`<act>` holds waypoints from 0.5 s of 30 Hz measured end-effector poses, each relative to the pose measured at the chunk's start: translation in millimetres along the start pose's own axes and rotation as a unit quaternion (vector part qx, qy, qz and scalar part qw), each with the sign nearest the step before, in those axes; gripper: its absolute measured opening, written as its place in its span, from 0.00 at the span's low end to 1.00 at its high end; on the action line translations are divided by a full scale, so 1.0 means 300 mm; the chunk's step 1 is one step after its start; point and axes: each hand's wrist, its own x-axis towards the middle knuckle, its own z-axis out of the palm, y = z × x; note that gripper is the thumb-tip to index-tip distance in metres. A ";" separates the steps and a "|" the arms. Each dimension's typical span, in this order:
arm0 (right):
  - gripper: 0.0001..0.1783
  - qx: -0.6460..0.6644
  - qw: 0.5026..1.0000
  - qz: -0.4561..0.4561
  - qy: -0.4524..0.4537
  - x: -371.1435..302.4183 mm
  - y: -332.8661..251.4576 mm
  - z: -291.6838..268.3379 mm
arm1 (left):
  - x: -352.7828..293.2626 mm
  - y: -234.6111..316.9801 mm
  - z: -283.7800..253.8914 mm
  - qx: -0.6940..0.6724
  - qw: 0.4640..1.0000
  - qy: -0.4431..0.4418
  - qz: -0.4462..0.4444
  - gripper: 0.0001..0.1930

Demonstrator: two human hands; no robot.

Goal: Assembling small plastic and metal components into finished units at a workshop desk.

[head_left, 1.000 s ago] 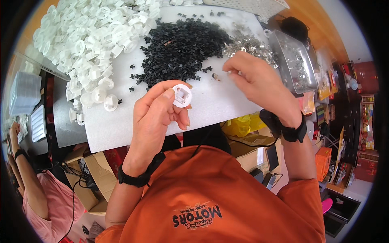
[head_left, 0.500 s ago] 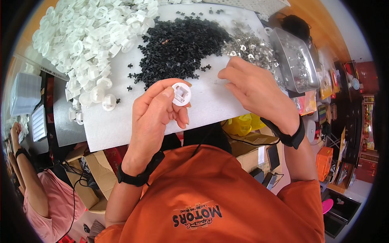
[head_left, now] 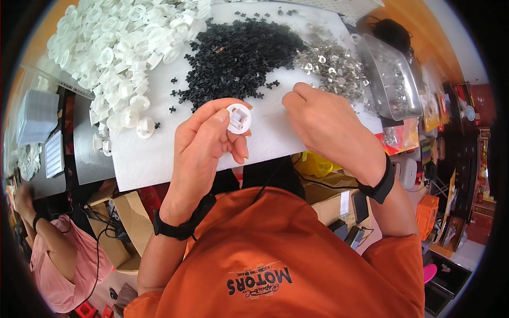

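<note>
Between thumb and fingers, my left hand (head_left: 204, 138) grips a round white plastic part (head_left: 239, 118), its recessed face with a square hollow turned up. Over the white foam sheet (head_left: 154, 167), to the right of that part, my right hand (head_left: 331, 124) is closed with its fingertips drawn together. Whatever the right fingertips hold, if anything, is hidden. Just beyond that hand lies a pile of small shiny metal pieces (head_left: 336, 69). Small black cross-shaped parts (head_left: 238, 58) are heaped in the middle, ahead of my left hand.
Many white plastic parts (head_left: 119, 55) are piled at the far left. A see-through plastic box (head_left: 392, 79) stands at the right edge. Below the table are cardboard boxes (head_left: 132, 217) and a yellow bag (head_left: 317, 164). Another person in a pink top (head_left: 69, 259) sits at the left.
My right hand has curled its fingers in more and shifted slightly. My left hand still holds the white part almost in place. The other person's arm at the left has moved nearer.
</note>
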 end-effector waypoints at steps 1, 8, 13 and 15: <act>0.05 -0.006 1.000 0.001 0.006 -0.005 0.000 -0.003 | 0.002 -0.001 0.001 0.000 1.000 -0.001 0.000 0.16; 0.08 0.004 0.998 -0.056 0.026 -0.020 0.014 -0.013 | 0.005 -0.005 -0.002 -0.004 1.000 0.001 0.008 0.16; 0.11 0.114 0.987 -0.031 0.108 -0.059 0.051 0.029 | 0.005 -0.002 0.005 0.002 1.000 0.007 0.004 0.17; 0.12 0.122 0.985 -0.028 0.115 -0.067 0.062 0.028 | 0.005 -0.002 0.005 0.008 1.000 0.009 0.004 0.18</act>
